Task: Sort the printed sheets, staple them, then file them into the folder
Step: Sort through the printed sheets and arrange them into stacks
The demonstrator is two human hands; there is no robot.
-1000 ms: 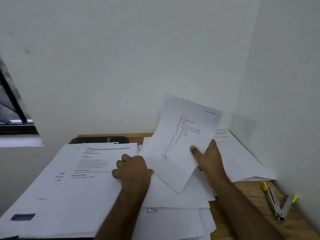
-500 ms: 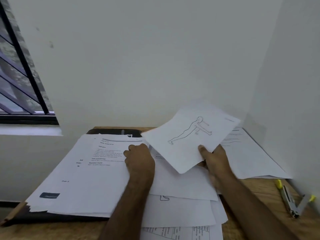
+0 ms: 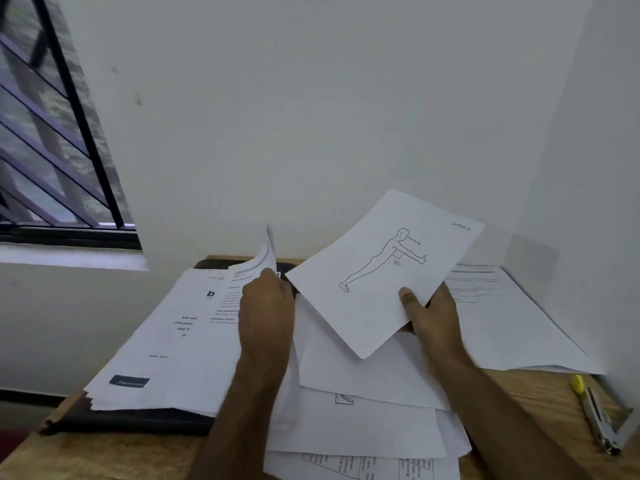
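Your right hand [image 3: 431,315] grips the figure sheet [image 3: 382,271], thumb on top at its lower edge, holding it tilted in the air above the loose middle pile [image 3: 367,424]. A second ago that sheet stood steeper and nearer your chest; it now lies flatter and further right. The bigger change is on your left: your left hand [image 3: 266,303], which was resting as a fist on the left stack [image 3: 166,344], now pinches the top page [image 3: 258,268] there and curls it up off the pile. That reads as you opening a place in the stack for the drawing, so sorting is still under way. The dark folder [image 3: 138,422] lies under the left stack, only its edges showing. The stapler [image 3: 601,420] sits untouched on the desk [image 3: 540,393] at far right, well apart from both hands. How many pages your left fingers have lifted is hard to tell; it could be more than one.
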